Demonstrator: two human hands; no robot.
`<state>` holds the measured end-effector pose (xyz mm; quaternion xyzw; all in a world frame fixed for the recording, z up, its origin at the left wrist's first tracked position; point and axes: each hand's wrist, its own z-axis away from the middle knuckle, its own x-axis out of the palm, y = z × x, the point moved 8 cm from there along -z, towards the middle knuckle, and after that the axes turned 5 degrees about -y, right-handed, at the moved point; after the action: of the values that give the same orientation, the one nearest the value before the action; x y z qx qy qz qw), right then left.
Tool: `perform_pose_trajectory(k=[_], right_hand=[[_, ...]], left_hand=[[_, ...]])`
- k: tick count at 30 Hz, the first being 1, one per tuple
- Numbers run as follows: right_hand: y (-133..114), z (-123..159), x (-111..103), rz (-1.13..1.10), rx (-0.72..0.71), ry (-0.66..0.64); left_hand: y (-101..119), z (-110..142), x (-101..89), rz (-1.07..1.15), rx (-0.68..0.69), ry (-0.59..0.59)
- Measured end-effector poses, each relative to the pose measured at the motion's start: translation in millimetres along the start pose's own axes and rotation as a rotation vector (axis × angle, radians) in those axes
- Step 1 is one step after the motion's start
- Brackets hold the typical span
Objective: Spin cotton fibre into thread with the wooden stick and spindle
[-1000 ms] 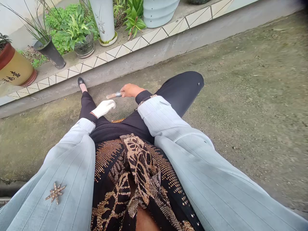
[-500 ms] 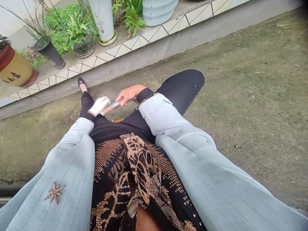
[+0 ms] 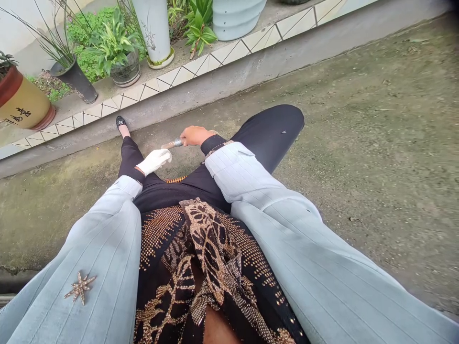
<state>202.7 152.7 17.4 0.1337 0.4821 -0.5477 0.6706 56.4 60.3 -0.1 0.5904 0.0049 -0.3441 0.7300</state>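
Observation:
My right hand (image 3: 195,135), bare, is closed on a short tool (image 3: 172,144) with a pale brown shaft and a silvery band beside my fingers. The shaft points left, and its far part lies just above the white glove. What the tool has behind my right hand is hidden. On my left hand (image 3: 155,160) is a white glove. Its fingers are curled together just below the shaft; whether they touch it or hold something cannot be made out. Both hands are above my lap, between my black-trousered legs.
Potted plants stand along a tiled ledge (image 3: 201,65): a yellow and red pot (image 3: 25,102), a dark pot (image 3: 77,81), a clear pot (image 3: 125,71) and a tall white pot (image 3: 154,33). An orange and black striped thing (image 3: 175,180) shows by my lap. Concrete ground (image 3: 358,143) stretches right.
My right hand has moved slightly up and away with the tool. My left hand has shifted a little right and down, and the shaft now lies above the glove instead of below it.

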Motion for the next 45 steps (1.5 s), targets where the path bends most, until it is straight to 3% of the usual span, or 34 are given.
perform_pose_trajectory(k=[3, 7, 12, 15, 17, 20, 23, 25, 27, 29, 32, 34, 36, 40, 45], right_hand=[[-0.8, 0.1, 20.6, 0.011, -0.031, -0.221], [-2.3, -0.2, 37.1, -0.066, -0.118, -0.414], [-10.0, 7.4, 43.2, -0.175, -0.204, -0.528], [-22.1, 18.0, 37.8, -0.274, -0.326, -0.553], [-31.0, 21.1, 20.8, -0.389, -0.448, -0.428], [-28.3, 18.3, -16.5, -0.581, -0.506, -0.039], [-13.6, 12.7, -32.3, -0.524, -0.340, 0.237], [-8.2, 9.2, -29.4, -0.309, -0.195, 0.272], [-6.3, 5.0, -13.7, -0.092, -0.090, 0.128], [-5.2, 3.9, 10.9, 0.014, -0.053, -0.130], [-7.6, 9.5, 41.6, -0.020, -0.102, -0.466], [-12.1, 12.1, 49.1, -0.100, -0.180, -0.573], [-17.5, 12.1, 46.6, -0.197, -0.269, -0.585], [-26.0, 10.1, 28.6, -0.285, -0.429, -0.463], [-24.3, 11.5, 21.4, -0.313, -0.450, -0.426]], left_hand=[[-2.3, 2.7, -13.8, -0.012, -0.025, 0.108], [-1.3, 6.4, -19.3, -0.016, -0.055, 0.147], [1.9, 6.9, -23.2, -0.020, -0.082, 0.184], [1.2, 6.0, -27.2, 0.024, -0.089, 0.220], [0.7, 6.6, -30.3, 0.068, -0.084, 0.264], [5.6, 7.1, -24.6, 0.129, -0.028, 0.237], [13.1, 6.3, -4.6, 0.133, 0.008, 0.069], [15.6, 6.2, 6.8, 0.102, 0.003, -0.025], [15.6, 5.7, 9.4, 0.048, -0.011, -0.039], [14.5, 5.2, 4.5, -0.018, -0.017, 0.003], [12.3, 4.9, -2.9, -0.065, -0.006, 0.031], [8.0, 5.1, -7.8, -0.041, -0.014, 0.048], [1.3, 5.1, -14.0, 0.017, -0.038, 0.094], [-10.9, 0.8, -21.9, 0.096, -0.071, 0.178], [-20.0, -3.5, -22.4, 0.128, -0.115, 0.215]])
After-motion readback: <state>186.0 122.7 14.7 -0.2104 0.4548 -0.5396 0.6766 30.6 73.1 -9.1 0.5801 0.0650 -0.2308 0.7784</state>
